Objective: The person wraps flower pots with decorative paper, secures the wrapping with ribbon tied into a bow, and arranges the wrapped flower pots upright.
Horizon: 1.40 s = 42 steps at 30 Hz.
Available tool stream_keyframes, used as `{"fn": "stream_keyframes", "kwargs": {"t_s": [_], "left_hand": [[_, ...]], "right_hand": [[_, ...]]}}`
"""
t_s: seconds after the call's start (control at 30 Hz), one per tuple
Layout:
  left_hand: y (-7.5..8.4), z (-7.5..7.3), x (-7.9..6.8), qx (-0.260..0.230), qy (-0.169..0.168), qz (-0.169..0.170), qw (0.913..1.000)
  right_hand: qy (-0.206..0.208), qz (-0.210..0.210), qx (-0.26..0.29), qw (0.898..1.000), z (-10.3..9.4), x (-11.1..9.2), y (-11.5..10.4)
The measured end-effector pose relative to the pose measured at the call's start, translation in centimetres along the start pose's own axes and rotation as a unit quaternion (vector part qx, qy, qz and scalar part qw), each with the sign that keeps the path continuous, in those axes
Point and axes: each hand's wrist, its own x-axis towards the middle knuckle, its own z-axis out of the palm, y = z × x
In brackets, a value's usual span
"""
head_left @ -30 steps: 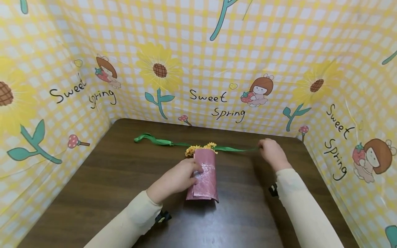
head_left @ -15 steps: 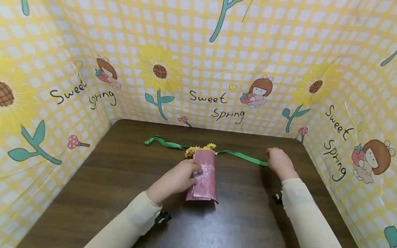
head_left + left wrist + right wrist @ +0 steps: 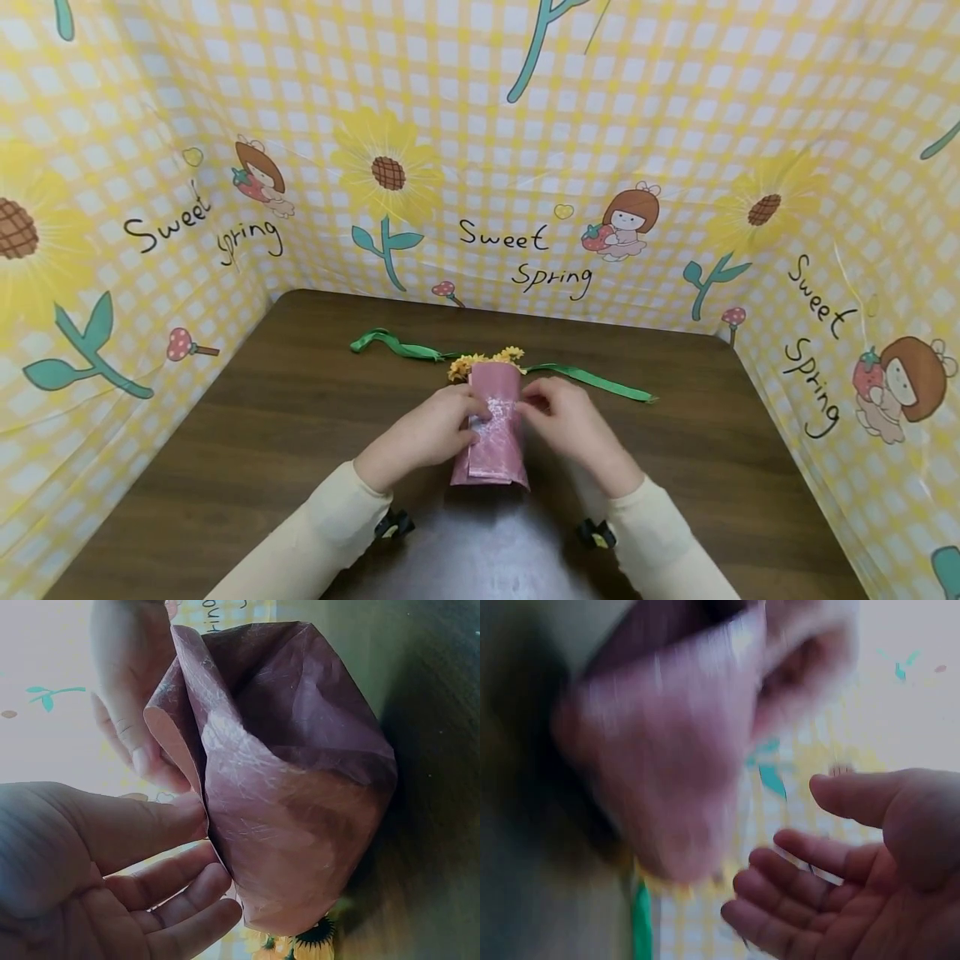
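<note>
A pink sheet of wrapping paper [image 3: 501, 433], rolled round a small bunch of yellow flowers [image 3: 467, 365], lies mid-table with its wider, folded mouth toward me. My left hand [image 3: 427, 423] pinches the paper's left edge between thumb and fingers, as the left wrist view confirms. On the other side, my right hand [image 3: 573, 427] is at the paper's right edge in the head view. Its thumb and fingers [image 3: 780, 915] are spread apart and hold nothing in the right wrist view. A green ribbon [image 3: 592, 379] passes behind the flowers, its middle hidden.
The dark wooden table [image 3: 247, 467] is walled on its far, left and right sides by a yellow checked cloth [image 3: 480, 150]. Near each cuff sits a black wrist camera, such as the right one [image 3: 596, 533].
My right hand has pulled the ribbon's right end nearer and to the right, let it go, and come back to the bouquet. The ribbon's left end slid right. My left hand stayed put.
</note>
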Motion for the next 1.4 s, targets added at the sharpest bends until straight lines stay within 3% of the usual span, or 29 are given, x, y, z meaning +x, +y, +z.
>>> {"fn": "stream_keyframes", "kwargs": {"t_s": [0.2,0.53,0.63,0.73,0.83,1.0,1.1,1.23,1.4], "left_hand": [[-0.1,0.0,0.1,-0.006,0.004,0.006,1.0],[-0.7,0.2,0.3,-0.028,0.022,0.003,0.9994],[-0.9,0.3,0.4,-0.05,0.031,-0.025,0.9979],[-1.3,0.3,0.3,-0.082,0.03,-0.086,0.9925],[-2.1,0.5,0.2,-0.129,0.015,-0.154,0.9796],[-3.7,0.8,0.0,-0.221,-0.039,-0.222,0.9489],[-4.4,1.1,-0.3,-0.272,-0.083,-0.24,0.9283],[-5.1,1.7,-0.6,-0.35,-0.115,-0.247,0.8963],[-5.3,2.8,-0.9,-0.431,-0.087,-0.25,0.8626]], "right_hand": [[-0.014,0.024,-0.003,1.0,2.6,-0.4,-1.9],[-0.005,0.041,-0.014,0.999,3.6,-1.0,-2.2],[0.0,0.056,-0.009,0.998,4.0,-1.3,-2.3],[0.008,0.07,0.016,0.997,4.4,-1.4,-2.2],[0.005,0.097,0.068,0.993,4.7,-1.4,-1.7],[-0.033,0.174,0.146,0.973,4.8,-1.2,-0.5],[-0.071,0.211,0.177,0.959,5.0,-1.2,0.1],[-0.102,0.225,0.223,0.943,5.1,-1.2,0.4],[-0.101,0.235,0.252,0.933,5.4,-1.2,0.6]]}}
